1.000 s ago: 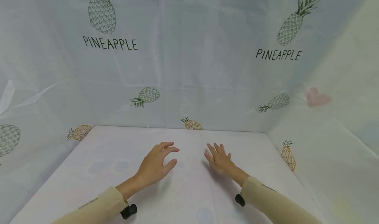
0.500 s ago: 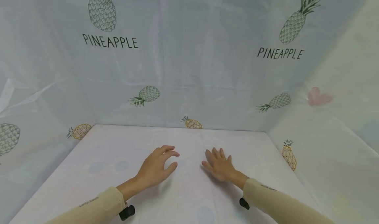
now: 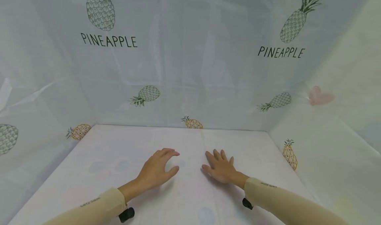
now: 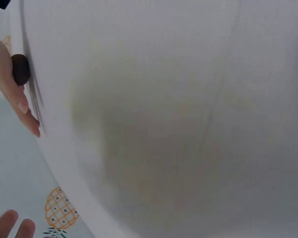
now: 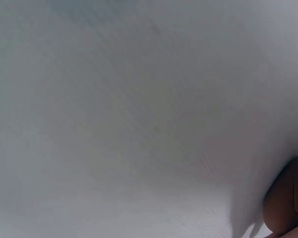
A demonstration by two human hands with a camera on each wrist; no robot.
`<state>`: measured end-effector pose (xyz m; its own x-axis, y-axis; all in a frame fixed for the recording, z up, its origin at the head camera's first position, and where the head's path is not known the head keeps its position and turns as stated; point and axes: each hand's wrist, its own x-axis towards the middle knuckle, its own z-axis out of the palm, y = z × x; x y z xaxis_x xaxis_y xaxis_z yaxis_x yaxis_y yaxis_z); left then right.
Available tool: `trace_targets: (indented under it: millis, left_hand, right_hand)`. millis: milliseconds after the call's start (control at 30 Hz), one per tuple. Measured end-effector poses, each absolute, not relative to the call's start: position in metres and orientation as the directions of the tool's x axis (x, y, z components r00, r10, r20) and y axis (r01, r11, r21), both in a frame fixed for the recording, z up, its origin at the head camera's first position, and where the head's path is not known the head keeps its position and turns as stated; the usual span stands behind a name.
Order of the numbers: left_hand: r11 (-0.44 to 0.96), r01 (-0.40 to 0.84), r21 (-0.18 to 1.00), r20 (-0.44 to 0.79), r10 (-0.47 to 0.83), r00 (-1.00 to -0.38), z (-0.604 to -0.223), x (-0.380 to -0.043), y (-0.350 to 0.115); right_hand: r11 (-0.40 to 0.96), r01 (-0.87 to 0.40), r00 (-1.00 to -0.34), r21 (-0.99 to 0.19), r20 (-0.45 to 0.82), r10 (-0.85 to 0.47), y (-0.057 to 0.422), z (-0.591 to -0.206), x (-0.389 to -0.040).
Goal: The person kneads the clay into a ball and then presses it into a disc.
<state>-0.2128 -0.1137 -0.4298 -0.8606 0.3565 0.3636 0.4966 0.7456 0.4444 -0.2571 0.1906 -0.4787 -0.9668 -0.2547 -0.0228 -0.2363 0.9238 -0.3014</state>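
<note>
In the head view my left hand [image 3: 156,170] hovers over the white-covered table [image 3: 119,202], left of the middle. Its fingers bend gently, its thumb stands apart, and nothing shows between them. Some of its fingertips [image 4: 5,223] appear at the lower left of the left wrist view. My right hand [image 3: 220,168] lies palm down close over the cover, fingers spread and thumb toward the left hand. In the left wrist view a dark rounded shape [image 4: 21,69] overlaps the right hand at its thumb side. The palm's underside is hidden from the head view.
A pale cloth backdrop [image 3: 190,59] printed with pineapples rises behind the table, and similar sheets stand along both sides. Faint coloured spots show on the table cover. Beige sleeves [image 3: 89,205] cover both forearms, with a small black wrist device [image 3: 126,215] below the left cuff.
My right hand has lowered slightly toward the table and its fingers have spread flatter. My left hand has sunk a little, its fingers slightly lower. The head view has shifted only slightly.
</note>
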Motion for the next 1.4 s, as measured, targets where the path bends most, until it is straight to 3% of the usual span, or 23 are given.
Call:
trace_targets:
  millis: [400, 1200, 1400]
  left_hand:
    - [0.729, 0.507, 0.459, 0.350, 0.376, -0.858, -0.440, -0.215, -0.106]
    - [0.691, 0.539, 0.481, 0.353, 0.410, -0.841, -0.429, -0.223, -0.106]
    - [0.698, 0.524, 0.488, 0.347, 0.396, -0.850, -0.429, -0.225, -0.106]
  right_hand:
    - [0.933, -0.253, -0.963, -0.255, 0.159, -0.217, 0.187, -0.497, -0.252]
    - [0.954, -0.183, -0.969, -0.236, 0.206, -0.135, 0.186, -0.507, -0.261]
    - [0.958, -0.172, -0.977, -0.230, 0.167, -0.135, 0.184, -0.513, -0.267]
